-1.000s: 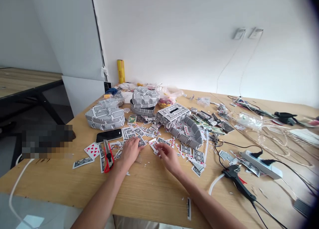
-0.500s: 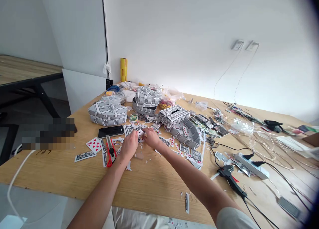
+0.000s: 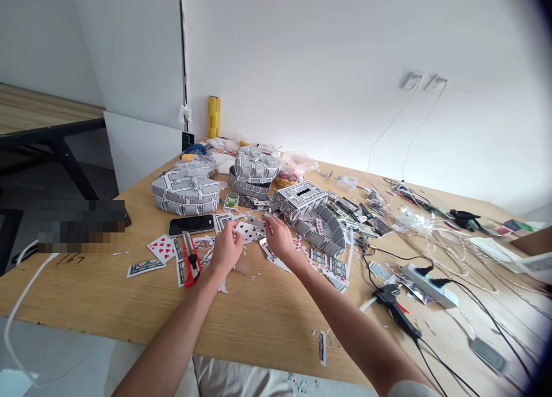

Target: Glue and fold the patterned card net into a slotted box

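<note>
Black-pipped playing card (image 3: 250, 231), face showing, between left fingers (image 3: 231, 229) and right fingers (image 3: 271, 225)

Two bare hands, one left hand (image 3: 226, 249) and one right hand (image 3: 278, 238), and two brown wooden tables (image 3: 259, 333).
Grey-and-white patterned containers (image 3: 187, 200) are four: two rounded boxes (image 3: 254, 167), one flat rectangular box (image 3: 301, 197) and one open curved tray (image 3: 322, 237). I count one black flat phone (image 3: 191, 225), one red-and-grey cutting tool (image 3: 191, 260), one yellow cylindrical roll (image 3: 214, 117), one black glue gun (image 3: 397, 312), and one white power strip (image 3: 431, 287) with two black plugs (image 3: 425, 271). White wall sockets (image 3: 411, 81) are two. The white paper playing cards (image 3: 250, 232) overlap, so their number is not sure.
</note>
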A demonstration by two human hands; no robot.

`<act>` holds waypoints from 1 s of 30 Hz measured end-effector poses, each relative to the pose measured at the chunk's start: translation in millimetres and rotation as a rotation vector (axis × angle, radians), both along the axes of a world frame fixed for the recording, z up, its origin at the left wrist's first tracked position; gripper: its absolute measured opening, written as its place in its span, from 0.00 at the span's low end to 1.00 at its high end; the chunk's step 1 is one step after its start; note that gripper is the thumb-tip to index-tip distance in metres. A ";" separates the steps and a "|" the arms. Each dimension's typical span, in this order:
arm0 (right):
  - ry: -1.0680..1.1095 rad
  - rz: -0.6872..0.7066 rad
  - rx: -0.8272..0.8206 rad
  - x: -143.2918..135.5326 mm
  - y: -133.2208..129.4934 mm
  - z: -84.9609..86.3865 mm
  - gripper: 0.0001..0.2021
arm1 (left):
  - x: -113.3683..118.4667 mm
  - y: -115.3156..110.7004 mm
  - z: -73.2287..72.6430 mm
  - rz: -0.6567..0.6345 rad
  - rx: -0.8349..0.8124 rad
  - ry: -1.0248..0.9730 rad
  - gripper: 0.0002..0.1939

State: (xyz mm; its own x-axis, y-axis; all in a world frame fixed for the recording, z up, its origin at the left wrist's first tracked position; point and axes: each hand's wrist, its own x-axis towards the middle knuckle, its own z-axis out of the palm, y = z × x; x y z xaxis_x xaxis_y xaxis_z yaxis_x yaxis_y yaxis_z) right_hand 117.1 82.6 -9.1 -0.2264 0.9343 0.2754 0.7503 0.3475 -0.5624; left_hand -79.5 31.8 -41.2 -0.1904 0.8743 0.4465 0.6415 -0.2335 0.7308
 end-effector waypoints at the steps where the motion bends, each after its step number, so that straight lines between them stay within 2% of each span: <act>1: 0.059 -0.041 -0.009 5.7 -5.1 -0.7 0.20 | 0.7 -0.3 0.2 0.001 -0.002 -0.011 0.11; 4: 0.238 -0.097 -0.095 23.0 -24.1 -6.4 0.18 | 4.0 -2.5 2.1 -0.011 -0.013 -0.028 0.08; 8: 0.470 -0.014 -0.271 39.2 -51.1 -16.4 0.13 | 10.3 -8.9 8.0 -0.052 -0.036 -0.034 0.06; 12: 0.659 0.039 -0.395 46.7 -69.6 -20.8 0.09 | 15.3 -15.4 14.7 -0.115 -0.090 -0.045 0.09; 15: 0.889 0.088 -0.504 47.3 -78.7 -22.4 0.13 | 17.8 -19.1 18.6 -0.134 -0.133 -0.045 0.11; 18: 1.073 0.100 -0.575 45.4 -87.1 -24.7 0.20 | 19.8 -22.1 21.8 -0.093 -0.108 0.004 0.15; 22: 1.184 0.144 -0.653 45.1 -96.3 -26.3 0.20 | 22.5 -24.3 24.1 -0.063 -0.022 0.060 0.21; 27: 1.298 0.140 -0.754 48.2 -100.6 -28.5 0.19 | 25.0 -23.5 22.0 -0.173 0.004 -0.085 0.14; 30: 1.384 0.114 -0.836 48.5 -101.1 -31.3 0.19 | 27.1 -23.3 21.4 -0.221 -0.010 -0.086 0.13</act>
State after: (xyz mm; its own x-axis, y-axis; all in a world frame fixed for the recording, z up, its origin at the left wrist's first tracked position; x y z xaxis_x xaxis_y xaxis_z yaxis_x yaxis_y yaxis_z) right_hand 165.7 -18.5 -40.4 -0.3255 0.9164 -0.2330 -0.4711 -0.3708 -0.8004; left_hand -52.4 8.5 -19.8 -0.0306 0.9034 0.4276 0.5106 -0.3536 0.7837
